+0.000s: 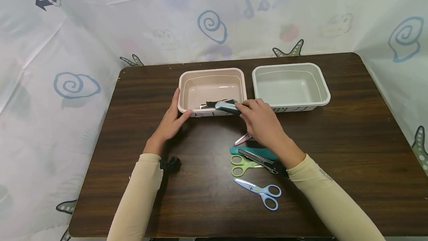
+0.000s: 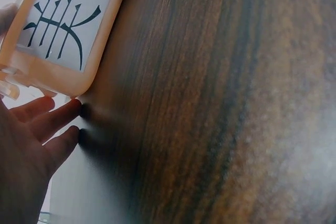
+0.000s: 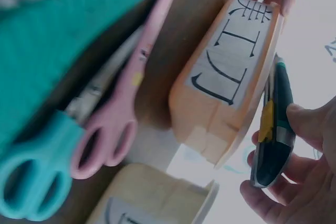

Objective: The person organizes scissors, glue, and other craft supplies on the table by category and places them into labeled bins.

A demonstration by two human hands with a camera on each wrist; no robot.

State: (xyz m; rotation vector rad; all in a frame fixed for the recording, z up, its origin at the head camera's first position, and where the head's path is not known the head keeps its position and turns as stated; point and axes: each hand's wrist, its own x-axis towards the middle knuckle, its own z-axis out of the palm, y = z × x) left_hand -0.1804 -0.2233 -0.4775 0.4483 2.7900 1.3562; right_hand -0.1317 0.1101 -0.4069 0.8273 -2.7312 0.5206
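Note:
My right hand [image 1: 262,122] grips a utility knife [image 3: 282,129] with a dark and grey body and a yellow slider, held over the front rim of the pink box [image 1: 214,70]. The thumb lies along one side of the handle and the fingers along the other. A small dark and silver thing [image 1: 203,106] shows inside that box, partly hidden by the knife. At the box's front left corner rests my left hand [image 1: 168,124], thumb on the front rim, fingers fairly straight along the outer left side. Black characters on a white label [image 3: 231,51] mark the box's front.
A pale grey-green box [image 1: 291,66] stands right of the pink one. Under and before my right forearm lie pink scissors [image 3: 126,98], teal-handled scissors [image 3: 37,166], a long teal thing [image 1: 240,150], a black utility knife [image 1: 257,158], green scissors [image 1: 241,165] and blue scissors [image 1: 259,190].

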